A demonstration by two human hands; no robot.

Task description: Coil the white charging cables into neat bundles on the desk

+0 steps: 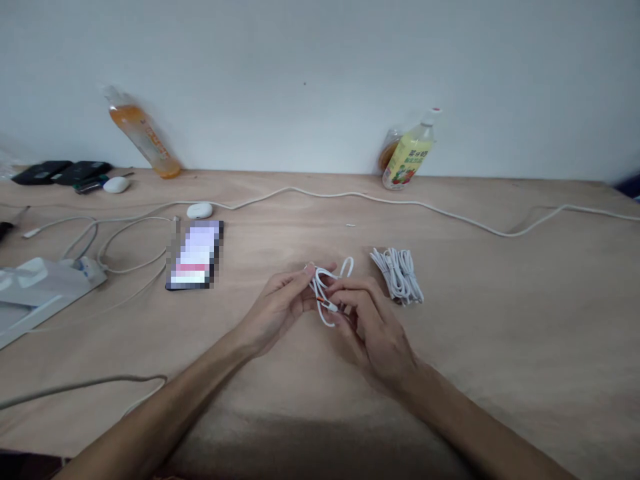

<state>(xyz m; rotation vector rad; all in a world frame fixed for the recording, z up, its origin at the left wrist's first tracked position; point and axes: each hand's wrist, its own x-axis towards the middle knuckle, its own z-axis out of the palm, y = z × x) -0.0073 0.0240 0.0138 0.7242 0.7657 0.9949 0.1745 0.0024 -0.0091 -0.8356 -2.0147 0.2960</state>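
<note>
A white USB cable [320, 283] is gathered in loose loops between my two hands, above the middle of the table. My left hand [283, 300] pinches the loops at their left side with thumb and fingers. On the right, the fingers of my right hand [373, 320] close around the cable near its plug [327, 304], which shows an orange inside. One loop sticks up above the right fingers. Just beyond my right hand lies a pile of bundled white cables [399, 275], apart from it.
A phone [196, 255] and a white earbud case [200, 211] lie to the left, near a power strip [45, 287] with cords. A long white cord [360, 195] crosses the table [500, 320]. An orange drink bottle [145, 139] and a yellow bottle [410, 152] stand by the wall.
</note>
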